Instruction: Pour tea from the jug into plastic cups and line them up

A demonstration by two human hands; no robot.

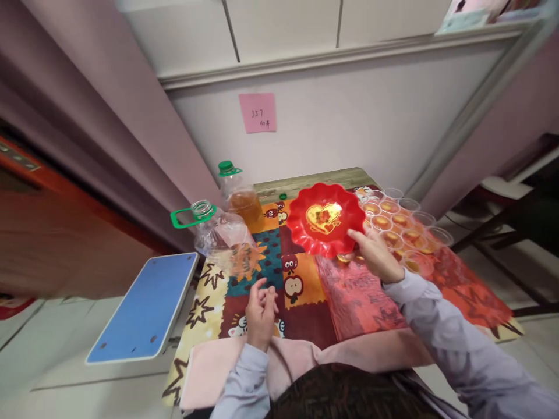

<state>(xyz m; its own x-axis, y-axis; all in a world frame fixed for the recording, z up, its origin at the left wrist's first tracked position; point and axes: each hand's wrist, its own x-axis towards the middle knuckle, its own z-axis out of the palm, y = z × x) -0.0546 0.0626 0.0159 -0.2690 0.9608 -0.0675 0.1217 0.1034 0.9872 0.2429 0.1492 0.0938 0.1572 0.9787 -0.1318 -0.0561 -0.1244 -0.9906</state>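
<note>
My right hand (376, 254) grips the near right rim of a red scalloped plate (301, 224), thumb on top. The plate is tilted toward me above the table, and a gold heart design marks its middle. Lower and to the left, my left hand (261, 314) hovers over the patterned tablecloth (301, 317), its fingers loosely bent with nothing in them. To the right of the plate, several clear plastic cups (393, 238) stand close together, with amber contents showing in many. Some of the red plastic sheet (362, 302) lies beneath my right forearm.
At the left edge stand an uncapped clear jug (222, 233) with a green handle and a green-capped jug (244, 203) of amber liquid. A loose green cap (283, 196) lies at the back. Pink cloth (218, 364) covers the near edge. A blue stool (146, 308) is at left.
</note>
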